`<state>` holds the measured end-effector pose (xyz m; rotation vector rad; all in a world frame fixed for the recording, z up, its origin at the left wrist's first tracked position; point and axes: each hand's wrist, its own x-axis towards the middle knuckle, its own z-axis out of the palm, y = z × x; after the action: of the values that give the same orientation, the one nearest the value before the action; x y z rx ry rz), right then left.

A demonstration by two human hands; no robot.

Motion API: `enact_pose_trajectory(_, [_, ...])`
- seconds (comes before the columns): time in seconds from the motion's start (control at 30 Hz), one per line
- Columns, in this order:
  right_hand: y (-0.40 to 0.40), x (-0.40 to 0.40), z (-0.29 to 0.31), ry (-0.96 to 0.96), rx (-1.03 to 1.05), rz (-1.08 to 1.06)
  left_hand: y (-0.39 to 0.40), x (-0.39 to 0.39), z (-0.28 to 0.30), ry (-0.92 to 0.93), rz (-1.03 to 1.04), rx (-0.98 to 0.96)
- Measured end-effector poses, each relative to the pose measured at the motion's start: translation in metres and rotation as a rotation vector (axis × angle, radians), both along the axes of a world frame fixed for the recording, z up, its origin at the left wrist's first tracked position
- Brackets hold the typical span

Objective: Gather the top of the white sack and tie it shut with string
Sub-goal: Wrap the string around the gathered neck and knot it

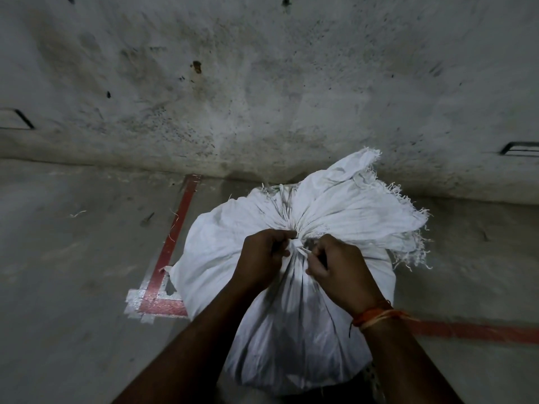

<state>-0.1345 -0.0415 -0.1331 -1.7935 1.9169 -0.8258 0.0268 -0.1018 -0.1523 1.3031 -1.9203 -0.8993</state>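
Grey concrete fills the frame, a stained wall [262, 83] across the upper half meeting the floor [73, 258], where red tape [175, 237] marks a corner at center left. I see the white sack [291, 301] standing full at lower center, its mouth already bunched into a neck at mid-frame, the frayed spare cloth [364, 199] fanned up and right beyond it. My guess is the sack stands upright so its own weight steadies it. Both hands sit right at the neck. The left hand [262, 258] is curled tight and pinches one end of the white string [297, 244]; the right hand [341, 266], an orange thread band [376, 313] on its wrist, is curled on the other end. I judge the 2 hands are set on opposite sides to draw the knot snug.
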Motion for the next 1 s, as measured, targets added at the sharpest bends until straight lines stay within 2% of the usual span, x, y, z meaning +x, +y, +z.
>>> enact_pose_trajectory(0.13, [0.0,0.002,-0.002,-0.014,0.004,-0.005,0.0,-0.001,0.002,-0.002,0.006,-0.001])
enact_pose_trajectory(0.33, [-0.002,0.016,-0.001,0.045,-0.101,-0.062,0.002,-0.001,0.002,-0.037,0.009,-0.029])
enact_pose_trajectory(0.57, [-0.009,-0.004,0.002,-0.11,0.054,0.179,0.002,0.0,0.004,-0.042,-0.017,-0.031])
enact_pose_trajectory(0.83, [-0.013,0.014,-0.013,0.149,-0.122,0.14,0.002,-0.001,0.003,-0.036,0.019,-0.017])
enact_pose_trajectory(0.9, [-0.014,0.014,-0.014,0.13,-0.139,0.121,0.002,-0.001,0.004,-0.048,0.023,-0.025])
enact_pose_trajectory(1.0, [-0.014,0.007,-0.009,-0.019,-0.08,0.147,0.002,0.0,0.006,-0.08,0.028,-0.051])
